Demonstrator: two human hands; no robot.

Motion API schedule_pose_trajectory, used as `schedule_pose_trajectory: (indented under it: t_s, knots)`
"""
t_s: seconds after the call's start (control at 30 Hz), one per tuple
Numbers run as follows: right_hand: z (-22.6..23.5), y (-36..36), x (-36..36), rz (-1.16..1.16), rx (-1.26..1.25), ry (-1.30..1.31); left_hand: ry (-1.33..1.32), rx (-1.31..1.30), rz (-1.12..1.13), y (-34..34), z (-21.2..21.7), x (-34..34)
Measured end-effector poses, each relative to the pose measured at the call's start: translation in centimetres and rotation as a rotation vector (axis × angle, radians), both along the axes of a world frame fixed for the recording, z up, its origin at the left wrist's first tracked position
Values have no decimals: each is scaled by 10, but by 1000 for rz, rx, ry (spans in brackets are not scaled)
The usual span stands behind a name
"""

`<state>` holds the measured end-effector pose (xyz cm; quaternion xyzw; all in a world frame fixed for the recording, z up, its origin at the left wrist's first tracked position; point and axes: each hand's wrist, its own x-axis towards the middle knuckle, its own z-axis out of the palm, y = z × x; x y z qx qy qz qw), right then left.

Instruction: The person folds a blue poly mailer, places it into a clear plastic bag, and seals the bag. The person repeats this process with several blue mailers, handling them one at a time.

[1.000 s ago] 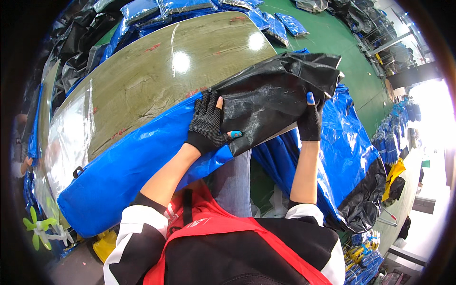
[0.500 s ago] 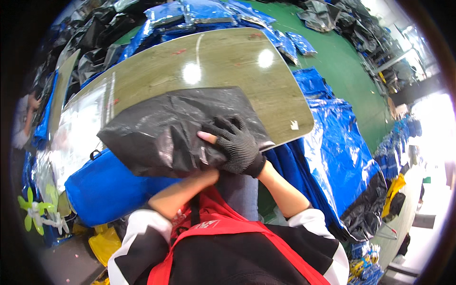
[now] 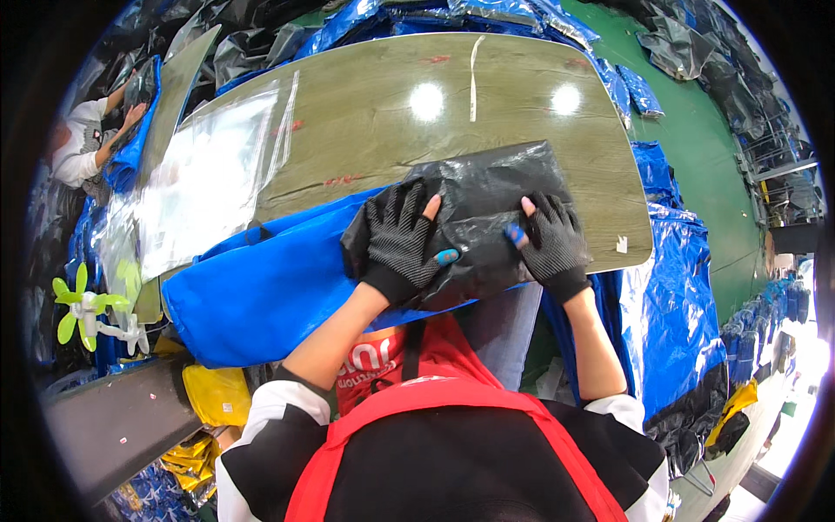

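Observation:
A sheet of black plastic [image 3: 487, 187], folded into a rough rectangle, lies wrinkled near the front edge of the wood-patterned table. On its left part rests my left hand [image 3: 398, 239], in a dark knit glove, with fingers spread. My right hand [image 3: 554, 244], gloved the same way, presses on its right part with the palm down and fingers apart. Both gloves leave some fingertips bare, and a blue covering shows on one digit of each hand. Left of my left hand stretches a long blue piece of material [image 3: 278, 283], which runs up to the black sheet and hangs at the table edge.
Clear plastic bags [image 3: 209, 174] lie on the left of the table [image 3: 374, 104]. A blue sheet stack [image 3: 678, 304] stands right. A small green-bladed fan [image 3: 85, 304] is at left, near a yellow bundle [image 3: 216, 393]. Another person [image 3: 91, 143] handles blue material at far left.
The black sheet has become smaller and more neatly folded, baring more of the blue piece. My hands, crossed at the wrists before, are now apart on it. The view has shifted.

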<state>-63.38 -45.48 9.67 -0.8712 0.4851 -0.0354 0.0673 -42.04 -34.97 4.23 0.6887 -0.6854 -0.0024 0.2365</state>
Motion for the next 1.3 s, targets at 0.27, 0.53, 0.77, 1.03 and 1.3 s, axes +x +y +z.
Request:
schedule_pose_trajectory:
  t_s: [0.27, 0.53, 0.77, 1.03, 1.3]
  knots:
    - [-17, 58, 124, 476, -54, -138, -469, 472, 440, 108, 47, 189]
    - [-66, 89, 167, 349, -339, -331, 240, 16, 1076, 300, -39, 311]
    - [-61, 85, 158, 432, -258, -416, 1569, 168, 643, 330, 64, 308]
    - [-73, 89, 154, 465, 35, -752, 1461, 69, -140, 48, 142, 158]
    - [-85, 123, 108, -78, 1809, -1938, 655, -74, 115, -174, 37, -114]
